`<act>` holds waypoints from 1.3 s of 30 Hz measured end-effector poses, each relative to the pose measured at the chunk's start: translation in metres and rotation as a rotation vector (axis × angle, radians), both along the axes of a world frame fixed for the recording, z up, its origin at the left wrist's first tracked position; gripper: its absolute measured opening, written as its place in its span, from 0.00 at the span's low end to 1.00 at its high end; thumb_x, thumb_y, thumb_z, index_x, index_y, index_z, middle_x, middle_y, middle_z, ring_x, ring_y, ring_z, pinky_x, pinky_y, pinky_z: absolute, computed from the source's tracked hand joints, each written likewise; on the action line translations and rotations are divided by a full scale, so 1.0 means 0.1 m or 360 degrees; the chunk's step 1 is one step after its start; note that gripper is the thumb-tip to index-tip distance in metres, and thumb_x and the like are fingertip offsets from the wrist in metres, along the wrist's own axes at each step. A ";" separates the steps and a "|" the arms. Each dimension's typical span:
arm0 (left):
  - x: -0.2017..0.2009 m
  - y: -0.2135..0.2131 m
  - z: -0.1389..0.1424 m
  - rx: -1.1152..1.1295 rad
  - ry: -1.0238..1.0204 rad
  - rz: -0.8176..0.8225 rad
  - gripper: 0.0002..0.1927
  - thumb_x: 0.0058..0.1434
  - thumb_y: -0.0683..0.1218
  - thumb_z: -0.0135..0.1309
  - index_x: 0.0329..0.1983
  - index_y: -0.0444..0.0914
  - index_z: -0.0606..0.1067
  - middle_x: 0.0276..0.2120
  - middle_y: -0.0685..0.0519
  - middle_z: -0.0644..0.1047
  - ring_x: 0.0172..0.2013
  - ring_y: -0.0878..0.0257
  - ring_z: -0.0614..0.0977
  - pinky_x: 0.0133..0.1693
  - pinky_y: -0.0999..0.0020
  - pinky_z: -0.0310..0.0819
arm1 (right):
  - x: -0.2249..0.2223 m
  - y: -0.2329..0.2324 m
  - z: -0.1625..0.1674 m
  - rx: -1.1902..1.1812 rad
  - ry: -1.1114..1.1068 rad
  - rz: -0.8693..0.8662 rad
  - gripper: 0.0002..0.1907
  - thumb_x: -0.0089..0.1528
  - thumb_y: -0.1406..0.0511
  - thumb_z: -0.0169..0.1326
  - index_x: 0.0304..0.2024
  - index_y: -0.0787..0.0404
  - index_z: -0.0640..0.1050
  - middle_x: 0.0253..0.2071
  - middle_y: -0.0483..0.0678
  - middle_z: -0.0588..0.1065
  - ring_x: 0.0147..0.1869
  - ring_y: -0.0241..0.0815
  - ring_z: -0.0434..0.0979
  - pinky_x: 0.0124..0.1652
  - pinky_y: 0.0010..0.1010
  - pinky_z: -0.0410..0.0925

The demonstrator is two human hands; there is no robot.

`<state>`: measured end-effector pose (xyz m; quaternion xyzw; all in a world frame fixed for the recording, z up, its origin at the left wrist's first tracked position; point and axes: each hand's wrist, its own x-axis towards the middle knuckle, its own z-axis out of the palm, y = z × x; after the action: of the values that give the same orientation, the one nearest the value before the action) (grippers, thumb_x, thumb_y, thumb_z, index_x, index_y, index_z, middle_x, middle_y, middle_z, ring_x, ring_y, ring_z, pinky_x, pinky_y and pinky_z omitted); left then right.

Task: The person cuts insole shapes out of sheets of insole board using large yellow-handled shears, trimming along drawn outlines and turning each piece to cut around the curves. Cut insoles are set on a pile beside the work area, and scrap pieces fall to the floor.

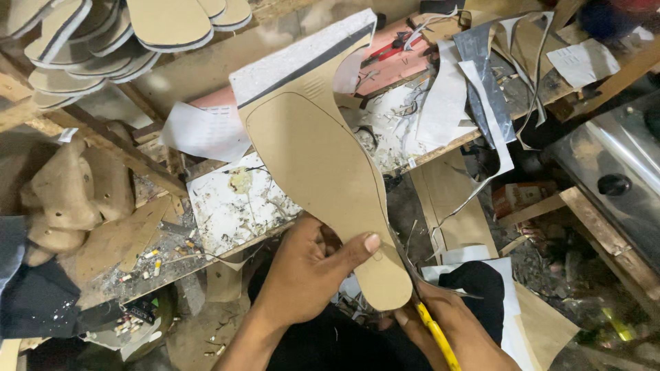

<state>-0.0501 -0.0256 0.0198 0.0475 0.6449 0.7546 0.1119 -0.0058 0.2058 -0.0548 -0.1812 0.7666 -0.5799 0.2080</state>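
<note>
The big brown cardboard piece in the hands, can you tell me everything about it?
The brown cardboard piece looks like stiff tan board with a shoe-sole outline drawn on it. Its top end carries a grey speckled layer with a dark edge. It is held tilted above the workbench. The left hand grips its narrow lower end, thumb on top. The right hand works yellow-handled scissors along its right edge.

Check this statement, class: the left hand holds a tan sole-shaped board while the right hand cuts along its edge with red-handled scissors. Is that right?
One detail is wrong: the scissors in the right hand have yellow handles, not red. The head view shows it. The rest stands: the left hand holds the tan sole-shaped board while the right hand cuts along its edge.
</note>
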 end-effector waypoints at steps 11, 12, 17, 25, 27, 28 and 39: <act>0.02 0.01 -0.02 0.0170 -0.0005 0.0057 0.19 0.63 0.42 0.60 0.54 0.31 0.70 0.41 0.49 0.81 0.41 0.65 0.82 0.43 0.68 0.80 | 0.13 0.04 -0.35 0.0594 0.0396 -0.0335 0.33 0.53 0.71 0.62 0.63 0.62 0.72 0.41 0.49 0.82 0.44 0.43 0.81 0.48 0.36 0.71; 0.02 0.01 -0.03 0.0173 -0.0036 0.0056 0.19 0.63 0.42 0.60 0.53 0.31 0.70 0.41 0.48 0.81 0.42 0.65 0.83 0.44 0.68 0.80 | 0.12 0.05 -0.35 0.0401 0.0353 -0.0229 0.30 0.55 0.72 0.59 0.61 0.63 0.72 0.41 0.49 0.83 0.44 0.43 0.82 0.48 0.35 0.73; 0.06 0.10 -0.08 0.0142 -0.0113 0.0072 0.21 0.61 0.42 0.61 0.55 0.32 0.70 0.41 0.47 0.81 0.42 0.64 0.83 0.43 0.67 0.81 | 0.04 0.09 -0.32 0.0358 0.0076 -0.0137 0.25 0.56 0.71 0.60 0.57 0.63 0.76 0.35 0.53 0.80 0.39 0.46 0.81 0.39 0.34 0.73; 0.12 0.17 -0.19 0.0226 -0.0173 0.0022 0.22 0.60 0.42 0.62 0.55 0.31 0.70 0.44 0.46 0.82 0.44 0.64 0.83 0.45 0.67 0.82 | 0.01 0.13 -0.51 -0.0029 -0.0120 -0.0225 0.23 0.65 0.63 0.46 0.60 0.67 0.74 0.45 0.56 0.78 0.47 0.48 0.80 0.47 0.36 0.73; 0.12 0.17 -0.17 0.0263 -0.0180 0.0032 0.23 0.60 0.42 0.62 0.55 0.32 0.69 0.44 0.47 0.82 0.44 0.64 0.84 0.46 0.67 0.82 | 0.04 0.16 -0.58 -0.0034 0.0019 -0.0177 0.23 0.65 0.62 0.46 0.60 0.68 0.73 0.46 0.55 0.79 0.47 0.48 0.81 0.47 0.37 0.74; 0.13 0.18 -0.14 0.0275 -0.0183 0.0026 0.23 0.60 0.42 0.62 0.55 0.32 0.69 0.43 0.47 0.82 0.43 0.64 0.84 0.46 0.67 0.82 | 0.05 0.17 -0.61 -0.0081 0.0048 -0.0172 0.24 0.65 0.62 0.46 0.61 0.68 0.72 0.47 0.56 0.79 0.48 0.48 0.82 0.48 0.37 0.75; 0.10 0.19 -0.07 0.0372 -0.0024 0.0307 0.23 0.60 0.41 0.62 0.56 0.32 0.69 0.45 0.47 0.81 0.44 0.63 0.84 0.46 0.66 0.82 | -0.05 -0.05 -0.14 -0.0204 -0.0382 -0.0340 0.23 0.60 0.62 0.53 0.56 0.67 0.76 0.40 0.54 0.82 0.40 0.42 0.84 0.39 0.34 0.75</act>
<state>-0.0398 -0.0067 0.0131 -0.0076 0.5534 0.8321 0.0373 -0.0103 0.2013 -0.0687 -0.0409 0.7126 -0.6639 0.2233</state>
